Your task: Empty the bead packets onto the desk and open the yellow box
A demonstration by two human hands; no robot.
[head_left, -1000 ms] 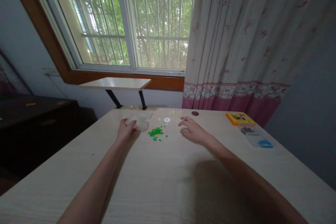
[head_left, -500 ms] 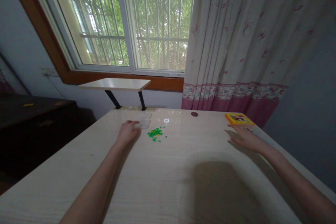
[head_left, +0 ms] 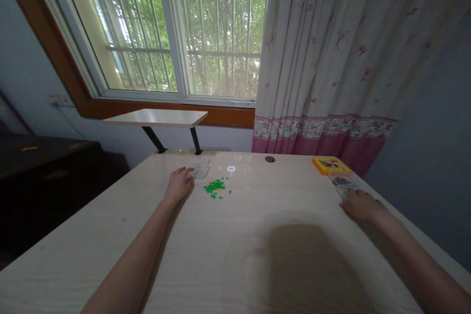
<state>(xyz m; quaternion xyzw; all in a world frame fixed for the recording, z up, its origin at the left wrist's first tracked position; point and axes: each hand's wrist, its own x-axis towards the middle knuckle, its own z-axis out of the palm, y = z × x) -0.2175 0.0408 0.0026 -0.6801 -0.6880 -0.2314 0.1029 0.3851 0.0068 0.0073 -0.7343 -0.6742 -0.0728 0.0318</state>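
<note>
My left hand (head_left: 179, 185) rests at the near left corner of a clear, shallow plastic box (head_left: 201, 171), its fingers bent over the edge. Just right of it lies a loose pile of small green pieces (head_left: 214, 186), with a few yellow ones among them. Over at the right side of the table, the fingers of my right hand (head_left: 362, 205) are closed at the near end of a clear plastic bag (head_left: 343, 188). Dark small pieces (head_left: 342, 181) show through the bag's far part. The fingertips of this hand are partly hidden.
Behind the bag is a yellow-orange box (head_left: 331, 166) with a printed picture. A raised white shelf (head_left: 158, 117) on black legs stands at the table's back left. A round cable hole (head_left: 270, 159) is near the back edge, and a curtain (head_left: 324, 132) hangs behind.
My right hand has moved back from beside the yellow-orange box, onto the near end of the clear bag, uncovering the dark pieces. My left hand stays at the clear box. The view shifts slightly.
</note>
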